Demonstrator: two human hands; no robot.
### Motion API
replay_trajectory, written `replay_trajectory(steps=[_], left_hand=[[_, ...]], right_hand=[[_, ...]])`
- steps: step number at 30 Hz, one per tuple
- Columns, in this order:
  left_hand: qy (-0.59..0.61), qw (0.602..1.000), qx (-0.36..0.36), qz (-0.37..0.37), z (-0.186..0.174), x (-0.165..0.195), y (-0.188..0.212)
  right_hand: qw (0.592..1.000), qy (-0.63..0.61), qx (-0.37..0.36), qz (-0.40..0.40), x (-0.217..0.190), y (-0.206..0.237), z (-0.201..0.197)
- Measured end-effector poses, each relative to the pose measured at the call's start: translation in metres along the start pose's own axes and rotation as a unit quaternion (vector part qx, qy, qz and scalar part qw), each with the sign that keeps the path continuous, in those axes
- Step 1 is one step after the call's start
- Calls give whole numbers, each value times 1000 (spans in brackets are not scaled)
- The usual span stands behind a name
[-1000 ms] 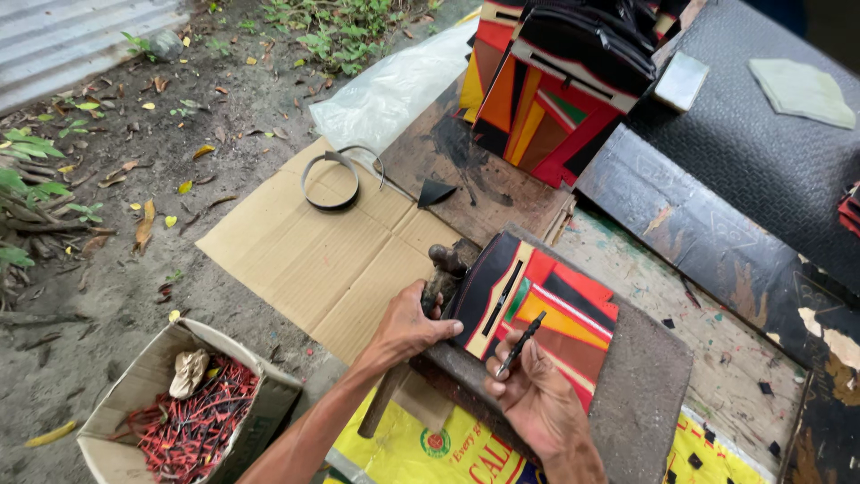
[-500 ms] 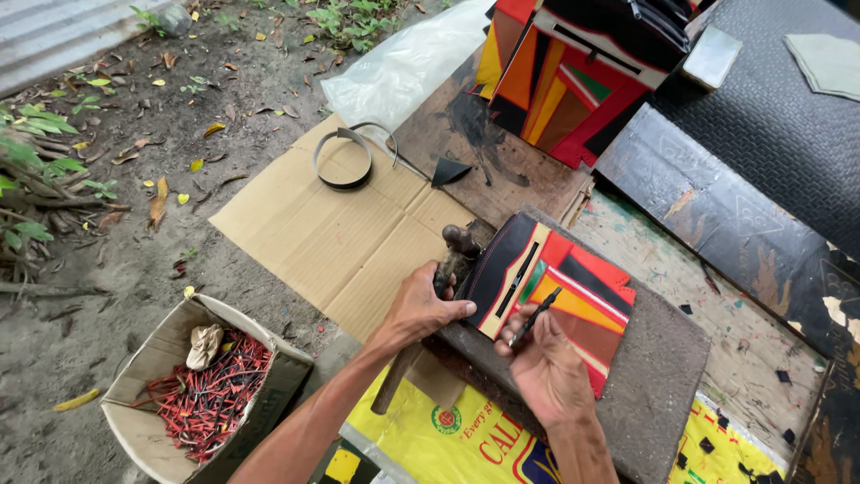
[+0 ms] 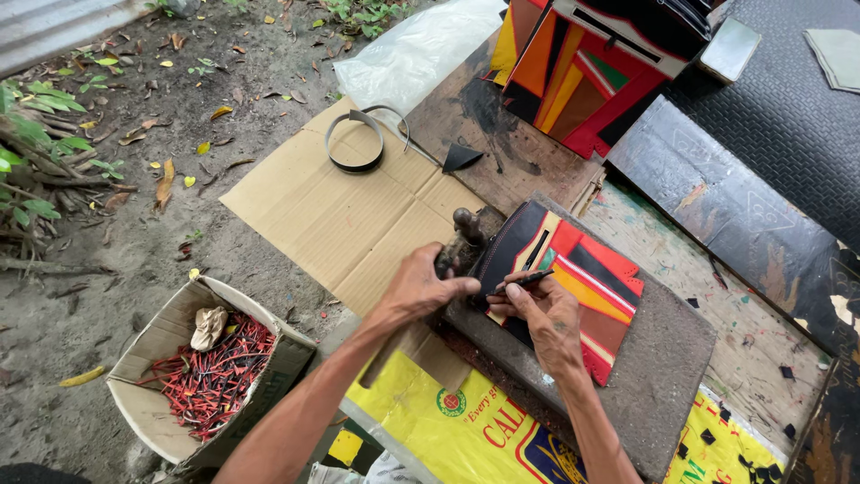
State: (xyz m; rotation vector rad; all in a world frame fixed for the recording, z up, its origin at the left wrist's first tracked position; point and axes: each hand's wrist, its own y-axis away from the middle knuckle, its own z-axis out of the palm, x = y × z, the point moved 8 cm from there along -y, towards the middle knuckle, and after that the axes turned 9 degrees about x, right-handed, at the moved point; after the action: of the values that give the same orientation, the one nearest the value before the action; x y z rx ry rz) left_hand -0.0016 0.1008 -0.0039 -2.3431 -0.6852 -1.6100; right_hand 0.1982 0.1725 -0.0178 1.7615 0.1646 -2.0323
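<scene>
Fingers of the left hand (image 3: 419,289) curl closed around a dark hammer (image 3: 461,244), its head at the edge of a patchwork leather pouch (image 3: 573,278) in black, red, orange and yellow. The right hand (image 3: 545,315) pinches a thin dark punch tool (image 3: 522,280) against the pouch, which lies on a grey board (image 3: 667,358). A cardboard box of red scraps (image 3: 210,376) sits nearby on the ground.

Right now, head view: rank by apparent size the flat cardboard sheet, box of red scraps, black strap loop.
1. Flat cardboard sheet
2. Box of red scraps, though it is nearer the camera, so it may look oversized
3. Black strap loop
</scene>
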Motion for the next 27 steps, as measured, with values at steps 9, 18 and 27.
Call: replay_trajectory(steps=[9,18,27], left_hand=[[-115,993,20,-34,-69,-8,33],[-93,994,32,-56,-63,-50,51],[-112,991,15,-75,-65,-53,53]], right_hand=[[999,29,18,23,2,-6,-4],[990,134,-2,-46,-20,-4,8],[982,176,-6,-67,-25,3,16]])
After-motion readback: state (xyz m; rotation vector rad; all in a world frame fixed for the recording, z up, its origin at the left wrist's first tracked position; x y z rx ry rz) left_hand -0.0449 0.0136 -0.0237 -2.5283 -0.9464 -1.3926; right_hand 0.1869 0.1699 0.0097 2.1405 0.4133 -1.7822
